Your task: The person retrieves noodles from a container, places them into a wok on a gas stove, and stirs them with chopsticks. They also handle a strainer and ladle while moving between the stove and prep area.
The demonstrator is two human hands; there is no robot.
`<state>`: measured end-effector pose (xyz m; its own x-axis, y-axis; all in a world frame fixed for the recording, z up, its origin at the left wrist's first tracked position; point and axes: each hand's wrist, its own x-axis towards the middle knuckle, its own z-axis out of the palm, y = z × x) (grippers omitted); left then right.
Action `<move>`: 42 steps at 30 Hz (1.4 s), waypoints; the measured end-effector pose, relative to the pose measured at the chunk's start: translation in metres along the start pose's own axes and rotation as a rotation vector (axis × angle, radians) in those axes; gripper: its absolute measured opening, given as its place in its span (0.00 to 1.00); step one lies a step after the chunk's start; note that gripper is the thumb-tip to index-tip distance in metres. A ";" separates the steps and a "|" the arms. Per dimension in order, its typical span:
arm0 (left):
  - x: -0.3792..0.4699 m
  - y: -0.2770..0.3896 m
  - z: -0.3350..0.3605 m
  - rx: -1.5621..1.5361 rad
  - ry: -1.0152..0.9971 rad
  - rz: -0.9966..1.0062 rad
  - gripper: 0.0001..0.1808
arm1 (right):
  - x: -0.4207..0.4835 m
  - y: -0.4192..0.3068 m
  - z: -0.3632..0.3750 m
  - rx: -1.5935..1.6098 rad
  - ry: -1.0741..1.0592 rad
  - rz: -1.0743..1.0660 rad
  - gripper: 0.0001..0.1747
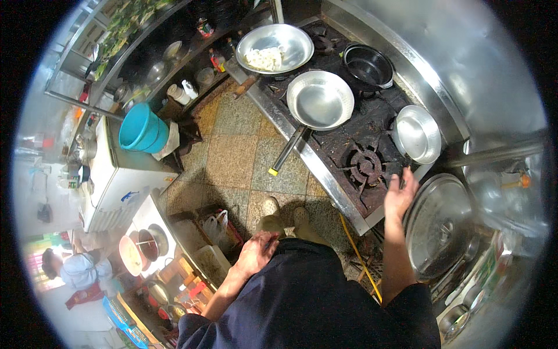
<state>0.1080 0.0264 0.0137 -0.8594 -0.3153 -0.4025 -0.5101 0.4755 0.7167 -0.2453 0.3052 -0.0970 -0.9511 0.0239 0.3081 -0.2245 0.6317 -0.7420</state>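
Over the right end of the gas range, my right hand reaches forward with its fingers apart, holding nothing. Just beyond its fingertips sits a shallow metal bowl. Left of that hand is a bare cast-iron burner. My left hand hangs by my waist, fingers loosely bent; whether they touch anything is hidden. A metal frying pan rests on the range, its dark handle jutting over the front edge. Behind it stands a black pot. A wide pan at the far left holds pale sliced food.
A large round metal lid leans at my right, near a yellow hose. To the left, a blue bucket stands by a white chest freezer. Another person is at the far left. Patterned tiles cover the floor.
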 end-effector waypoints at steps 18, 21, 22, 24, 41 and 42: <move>-0.053 -0.063 -0.001 -0.108 0.185 -0.225 0.17 | -0.093 -0.158 0.165 0.930 -1.064 1.008 0.08; -0.050 -0.065 0.014 -0.155 0.209 -0.180 0.17 | -0.084 -0.119 0.130 0.901 -1.026 0.885 0.20; -0.048 -0.065 0.017 -0.153 0.158 -0.226 0.17 | -0.080 -0.106 0.119 0.844 -1.013 0.916 0.25; -0.049 -0.063 0.021 -0.162 0.141 -0.235 0.18 | -0.082 -0.085 0.101 0.724 -0.902 1.020 0.27; -0.040 -0.091 -0.010 -0.161 0.035 -0.166 0.19 | -0.181 -0.053 0.048 0.316 -1.168 0.745 0.16; -0.041 -0.097 -0.018 -0.160 0.029 -0.156 0.19 | -0.183 -0.054 0.051 0.310 -1.134 0.804 0.16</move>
<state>0.1930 -0.0213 -0.0294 -0.7678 -0.3996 -0.5009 -0.6230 0.2830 0.7292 -0.0697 0.2276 -0.1439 -0.4591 -0.4278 -0.7786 0.5532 0.5481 -0.6273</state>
